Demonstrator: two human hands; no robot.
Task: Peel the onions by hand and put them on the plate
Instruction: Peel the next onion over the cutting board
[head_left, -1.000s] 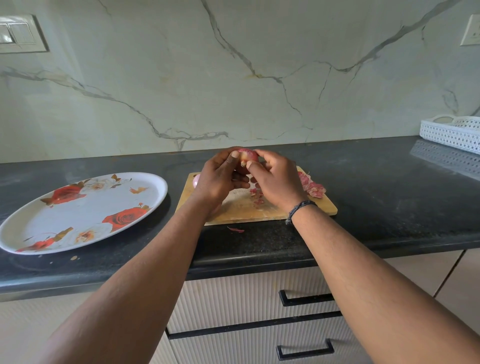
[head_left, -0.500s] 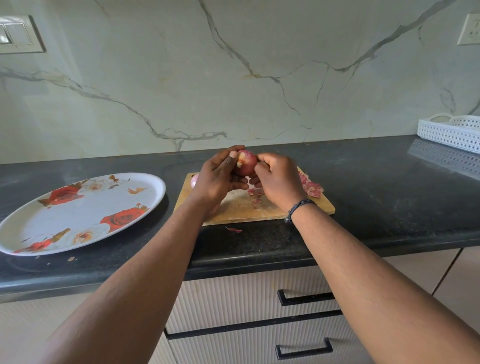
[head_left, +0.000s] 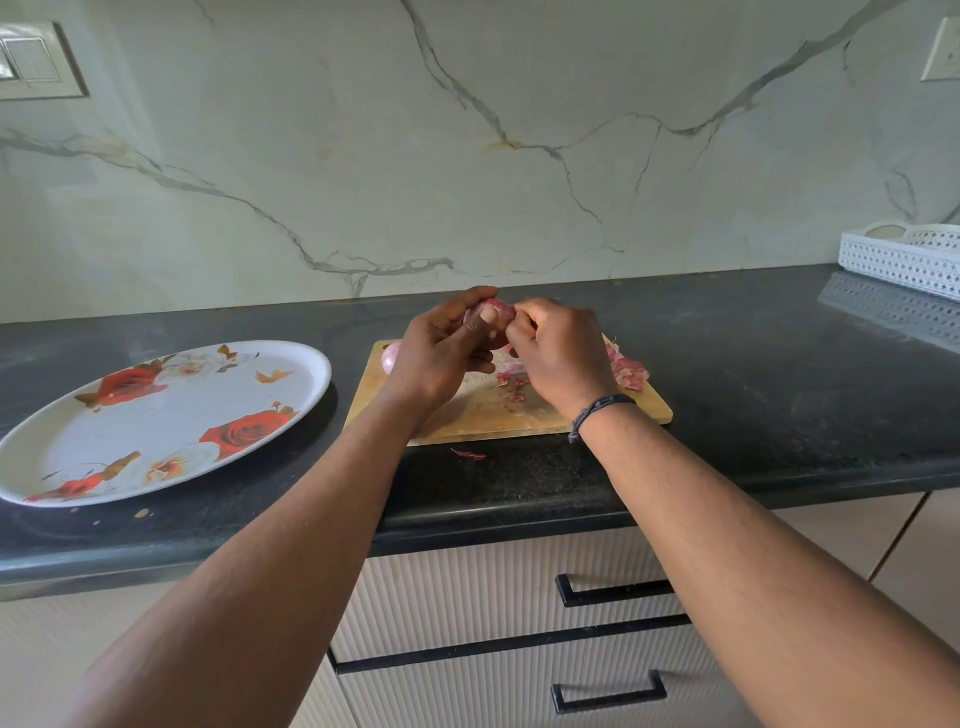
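The left hand (head_left: 441, 353) is curled round a small red onion (head_left: 493, 312), thumb laid flat across its front, holding it above the far edge of the cutting board (head_left: 483, 415). At its 3 o'clock the right hand (head_left: 561, 353) has its fingertips bunched tight against the onion's side, pinching at the skin. Half a second ago more of the onion's face showed between the hands; now the thumb covers it and the right fingers have closed in, so I'd judge another strip of skin is about to come away. A second onion (head_left: 390, 357) peeks out at the left hand's 9 o'clock. Peelings (head_left: 628, 370) lie at 3 o'clock on the board. Further out at 9 o'clock, the flowered plate (head_left: 311, 364) holds no onions yet.
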